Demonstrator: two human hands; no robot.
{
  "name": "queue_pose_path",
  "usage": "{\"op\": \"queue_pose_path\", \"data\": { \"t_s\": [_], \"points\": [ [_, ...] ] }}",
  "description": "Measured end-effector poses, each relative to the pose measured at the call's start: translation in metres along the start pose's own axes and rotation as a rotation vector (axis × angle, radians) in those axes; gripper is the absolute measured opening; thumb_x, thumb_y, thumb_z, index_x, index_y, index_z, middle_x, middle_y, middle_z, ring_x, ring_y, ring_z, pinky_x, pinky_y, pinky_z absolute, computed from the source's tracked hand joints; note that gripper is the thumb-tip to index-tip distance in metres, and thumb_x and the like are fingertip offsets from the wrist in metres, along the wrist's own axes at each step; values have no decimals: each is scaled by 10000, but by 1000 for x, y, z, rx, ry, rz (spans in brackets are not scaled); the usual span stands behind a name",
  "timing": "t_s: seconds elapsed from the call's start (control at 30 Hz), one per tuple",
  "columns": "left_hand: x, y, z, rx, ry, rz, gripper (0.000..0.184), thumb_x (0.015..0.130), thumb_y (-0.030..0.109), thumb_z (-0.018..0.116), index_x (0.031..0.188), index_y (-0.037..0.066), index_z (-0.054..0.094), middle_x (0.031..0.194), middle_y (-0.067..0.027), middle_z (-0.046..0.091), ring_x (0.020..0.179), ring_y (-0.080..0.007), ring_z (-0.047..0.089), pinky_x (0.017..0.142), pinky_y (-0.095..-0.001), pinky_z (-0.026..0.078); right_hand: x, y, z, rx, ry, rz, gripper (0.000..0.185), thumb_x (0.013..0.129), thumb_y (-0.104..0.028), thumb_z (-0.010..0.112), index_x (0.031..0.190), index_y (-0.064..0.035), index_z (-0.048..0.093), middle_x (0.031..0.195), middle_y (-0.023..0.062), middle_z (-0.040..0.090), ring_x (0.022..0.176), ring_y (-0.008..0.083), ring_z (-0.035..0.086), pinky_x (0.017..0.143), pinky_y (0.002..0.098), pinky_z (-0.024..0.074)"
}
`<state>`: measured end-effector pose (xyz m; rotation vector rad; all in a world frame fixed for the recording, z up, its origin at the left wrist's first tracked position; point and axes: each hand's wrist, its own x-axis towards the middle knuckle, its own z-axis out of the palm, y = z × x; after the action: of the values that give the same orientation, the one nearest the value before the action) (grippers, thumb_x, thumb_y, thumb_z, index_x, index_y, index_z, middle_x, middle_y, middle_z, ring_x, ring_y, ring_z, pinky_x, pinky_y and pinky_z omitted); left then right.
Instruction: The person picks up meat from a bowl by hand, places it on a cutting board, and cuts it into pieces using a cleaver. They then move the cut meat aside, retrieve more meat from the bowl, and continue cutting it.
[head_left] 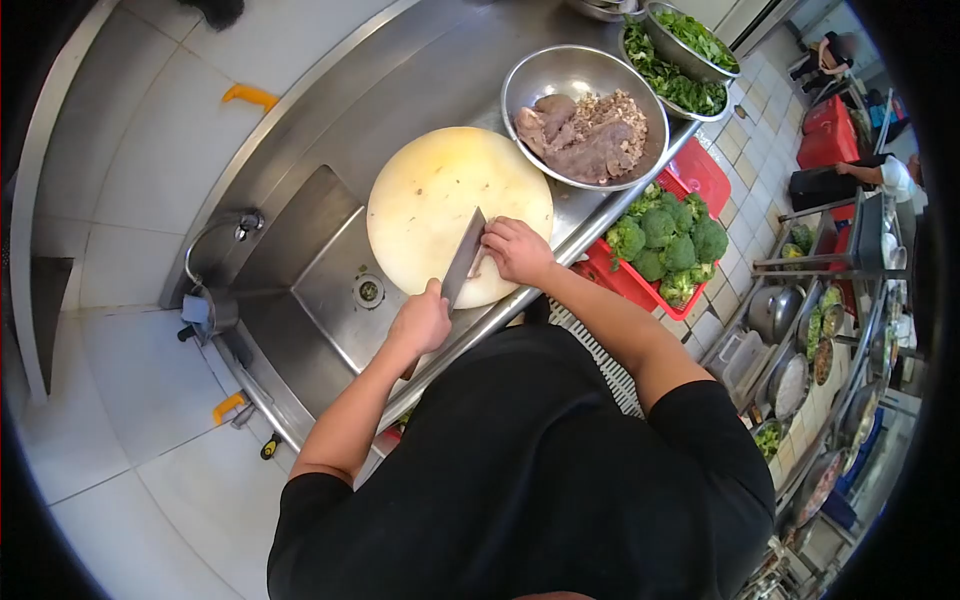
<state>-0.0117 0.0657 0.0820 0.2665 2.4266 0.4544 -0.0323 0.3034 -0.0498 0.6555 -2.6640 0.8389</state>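
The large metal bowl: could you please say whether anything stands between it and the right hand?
Nothing visible does: only the flat round board lies between the right hand and the large metal bowl.

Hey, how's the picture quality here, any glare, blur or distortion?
Head view: strong fisheye distortion, with dark corners and the steel sink bowing along its wall side; head view: bright reflections on the metal bowl; head view: cutting board, cleaver, left hand and right hand reasonably clear; head view: far-right racks small, tilted and less distinct.
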Motion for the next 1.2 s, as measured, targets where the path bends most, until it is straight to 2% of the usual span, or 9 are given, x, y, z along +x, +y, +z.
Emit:
{"op": "queue_pose_path", "data": {
  "t_s": [0.47,0.67,0.77,0.97,1.2],
  "points": [
    [-2,-14,0,-52,-37,6,274,1035,194,519,1156,-52,510,943,-368,686,935,-530,681,880,-593,519,4,-6,-10,-76,-48,-43,291,881,-341,734,1095,-151,681,1146,68,632,1170,277,591,978,421,464],
    [15,-10,5,-122,-28,-13,276,1036,205,519,1170,-36,513,949,-362,690,930,-529,681,867,-596,523,5,-3,-7,-69,-29,-52,284,865,-337,738,1072,-149,684,1143,65,635,1171,272,592,988,421,462],
    [36,-3,20,-133,82,15,275,1033,206,526,1169,-33,512,942,-364,688,923,-528,682,862,-599,523,4,-1,-5,-61,-41,-45,273,865,-335,737,1055,-147,686,1149,64,640,1172,270,593,989,420,464],
    [8,-18,21,-101,18,-3,262,1036,207,523,1158,-25,512,917,-358,689,912,-529,683,850,-603,528,6,-2,-8,-54,-49,-40,250,866,-333,734,1023,-142,694,1150,56,653,1170,269,596,997,411,467],
    [19,-7,34,-100,75,-10,267,1041,205,515,1190,-15,493,880,-371,674,859,-552,676,807,-631,515,6,-1,-8,-46,-38,-40,239,857,-312,742,1013,-136,696,1143,59,653,1166,273,598,1006,417,468]
  ]
}}
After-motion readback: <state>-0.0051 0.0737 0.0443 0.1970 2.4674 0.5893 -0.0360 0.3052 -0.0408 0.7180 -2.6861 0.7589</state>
